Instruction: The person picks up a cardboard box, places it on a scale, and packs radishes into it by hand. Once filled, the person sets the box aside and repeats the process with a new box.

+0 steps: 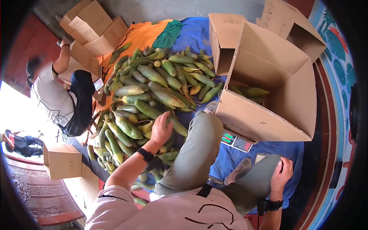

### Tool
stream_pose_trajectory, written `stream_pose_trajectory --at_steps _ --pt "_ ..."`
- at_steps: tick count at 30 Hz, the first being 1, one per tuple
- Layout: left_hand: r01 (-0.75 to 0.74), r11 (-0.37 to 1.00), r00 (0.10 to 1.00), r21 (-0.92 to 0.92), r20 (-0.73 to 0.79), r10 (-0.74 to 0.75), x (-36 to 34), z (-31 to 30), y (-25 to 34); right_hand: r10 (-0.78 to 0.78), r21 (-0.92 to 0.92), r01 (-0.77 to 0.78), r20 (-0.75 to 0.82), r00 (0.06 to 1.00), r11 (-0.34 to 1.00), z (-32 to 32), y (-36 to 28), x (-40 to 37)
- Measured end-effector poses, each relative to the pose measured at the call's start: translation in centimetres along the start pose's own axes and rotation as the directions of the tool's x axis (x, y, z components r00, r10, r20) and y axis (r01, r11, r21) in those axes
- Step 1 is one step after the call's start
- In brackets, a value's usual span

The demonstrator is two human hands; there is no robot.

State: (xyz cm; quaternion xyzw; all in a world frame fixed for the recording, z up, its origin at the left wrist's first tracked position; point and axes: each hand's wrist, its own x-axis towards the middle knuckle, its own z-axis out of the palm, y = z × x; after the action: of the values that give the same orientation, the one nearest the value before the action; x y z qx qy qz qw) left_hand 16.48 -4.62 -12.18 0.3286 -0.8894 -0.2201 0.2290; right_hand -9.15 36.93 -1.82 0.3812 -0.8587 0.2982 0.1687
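Observation:
My left hand (161, 131) is on the pile of green radishes, its fingers bent around a long green radish (143, 108) that shows on both sides of it. Part of that grip is hidden from above. My right hand (283, 174) rests at my right knee, loosely curled, with a gap between thumb and fingers and nothing visible in it. In front of me, an open cardboard box (264, 115) sits on a digital scale (235, 142) with lit green digits. Several green radishes (251, 92) lie inside the box.
Blue (193, 34) and orange (143, 32) sheets lie under the pile. Another person (57, 90) works at the left beside a second scale (98, 84). Cardboard boxes (92, 23) are stacked behind; more boxes (291, 27) stand at the right. A carved wooden bench (40, 188) is lower left.

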Motion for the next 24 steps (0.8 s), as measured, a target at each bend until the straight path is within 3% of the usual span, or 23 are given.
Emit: stream_pose_trajectory --at_steps 1,3,6,10,12,15,19,22,24 --pt "0.004 1.0 1.0 0.003 -0.001 -0.004 -0.9 0.1 -1.9 0.0 0.0 0.0 -0.002 1.0 1.0 0.0 -0.1 0.0" --pt "0.159 0.981 0.982 0.114 0.082 -0.168 -2.4 0.2 -5.2 0.003 -0.005 -0.003 0.011 1.0 1.0 -0.1 0.0 0.0" --pt "0.143 0.955 0.978 0.26 0.113 -0.178 -3.7 -0.3 -7.8 -0.001 -0.021 0.001 0.017 1.0 1.0 -0.1 -0.1 0.1" --pt "0.275 0.923 0.959 0.27 -0.014 -0.281 -3.5 -2.0 -10.0 -0.007 -0.026 0.008 0.028 1.0 1.0 -0.1 -0.2 0.1" --pt "0.304 0.891 0.951 0.337 -0.16 -0.264 -3.5 -2.3 -12.7 0.001 -0.017 0.0 0.045 0.999 1.0 -0.2 -0.4 0.2" --pt "0.4 0.873 0.915 0.28 -0.182 -0.361 -3.1 -3.7 -13.6 -0.004 -0.02 0.005 0.042 0.999 1.0 0.0 -0.3 0.3" --pt "0.335 0.884 0.942 0.327 -0.143 -0.305 -3.5 -3.2 -13.9 -0.015 -0.034 0.017 0.049 0.999 0.999 0.1 -0.3 0.4" --pt "0.155 0.932 0.988 0.329 -0.071 -0.14 -4.0 -2.1 -11.5 -0.014 -0.037 0.017 0.062 0.998 0.999 0.1 -0.4 0.4" --pt "0.1 0.908 0.991 0.408 0.04 -0.127 -4.9 -1.3 -10.2 -0.013 -0.043 0.016 0.066 0.998 0.999 0.2 -0.4 0.4"
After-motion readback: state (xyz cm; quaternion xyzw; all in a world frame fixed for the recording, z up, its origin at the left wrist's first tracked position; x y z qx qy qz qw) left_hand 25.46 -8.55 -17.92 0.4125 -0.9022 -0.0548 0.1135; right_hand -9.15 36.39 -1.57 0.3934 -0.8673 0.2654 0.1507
